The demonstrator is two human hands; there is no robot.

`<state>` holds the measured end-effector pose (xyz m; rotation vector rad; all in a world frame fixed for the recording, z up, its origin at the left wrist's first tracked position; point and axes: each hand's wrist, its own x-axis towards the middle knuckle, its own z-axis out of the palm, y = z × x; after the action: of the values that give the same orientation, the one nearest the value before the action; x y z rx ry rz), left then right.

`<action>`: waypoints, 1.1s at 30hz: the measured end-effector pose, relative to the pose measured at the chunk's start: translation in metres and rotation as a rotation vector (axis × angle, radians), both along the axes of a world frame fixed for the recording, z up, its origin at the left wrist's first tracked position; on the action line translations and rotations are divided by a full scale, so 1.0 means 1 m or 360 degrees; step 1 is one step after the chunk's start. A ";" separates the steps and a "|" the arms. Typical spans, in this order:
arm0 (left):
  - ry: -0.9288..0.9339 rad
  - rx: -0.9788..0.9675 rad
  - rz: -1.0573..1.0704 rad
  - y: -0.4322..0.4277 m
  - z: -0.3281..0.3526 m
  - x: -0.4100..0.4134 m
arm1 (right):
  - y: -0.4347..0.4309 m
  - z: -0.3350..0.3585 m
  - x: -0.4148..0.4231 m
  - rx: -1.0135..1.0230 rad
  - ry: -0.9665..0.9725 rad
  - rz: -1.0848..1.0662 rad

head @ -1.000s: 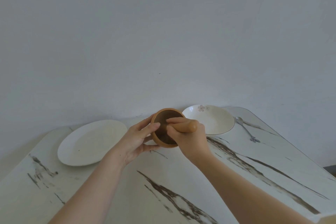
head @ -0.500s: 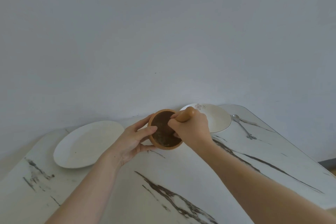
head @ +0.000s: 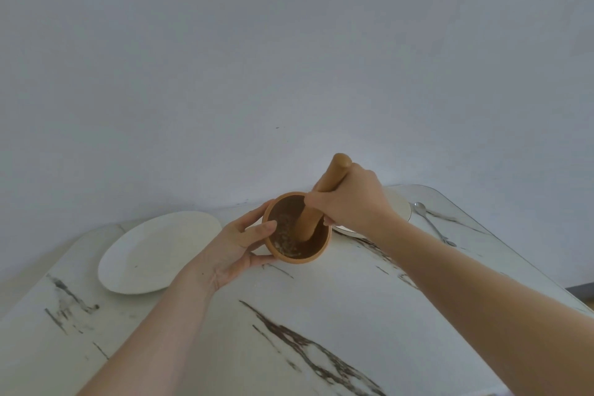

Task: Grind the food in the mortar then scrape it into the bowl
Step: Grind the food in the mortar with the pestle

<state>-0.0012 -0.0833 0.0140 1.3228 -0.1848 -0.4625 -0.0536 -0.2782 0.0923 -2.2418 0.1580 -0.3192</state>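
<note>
Writing: we read no brand, label or lettering on anything here.
Mortar: our wooden mortar (head: 297, 228) stands on the marble-patterned table (head: 337, 315), about mid-width and toward the far side, its mouth tipped toward us.
Food: pale crumbled food (head: 287, 239) lies in the near-left part of the mortar's dark inside.
Left hand: our left hand (head: 239, 243) cups the mortar's left wall, thumb lying against the rim, fingers wrapped round the far and under sides; it is grasping the mortar.
Right hand: our right hand (head: 350, 199) is clenched round the pestle (head: 321, 199), just above the mortar's far-right rim.
Pestle: it leans up and to the right, its broad end down inside the mortar, its rounded top sticking out above our fist.
Bowl: the white bowl (head: 400, 207) sits just right of the mortar and slightly farther, mostly hidden behind our right hand; we cannot tell whether the two touch.
Plate: a white plate (head: 154, 254) lies to the left of our left hand, apart from the mortar.
Spoon: a metal spoon (head: 432, 223) lies right of the bowl, near the table's right edge.
Edges: the far edge meets a plain wall (head: 289, 58) just behind the mortar; the right edge runs diagonally toward us.
Open room: the near half of the table is bare between and around our forearms.
</note>
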 end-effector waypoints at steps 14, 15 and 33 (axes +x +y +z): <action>-0.0012 0.0002 0.0016 0.001 -0.005 0.003 | 0.009 -0.013 0.006 0.0159 0.0150 0.0006; -0.0011 -0.0001 0.0020 0.001 -0.004 0.003 | 0.009 -0.014 0.006 0.0206 0.0161 -0.0001; 0.0038 0.0026 -0.0033 0.003 -0.002 0.005 | 0.013 -0.022 0.000 0.0513 0.0203 -0.0006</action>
<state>0.0040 -0.0808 0.0123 1.3320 -0.1751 -0.4979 -0.0535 -0.2653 0.0701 -1.9420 0.2627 -0.1403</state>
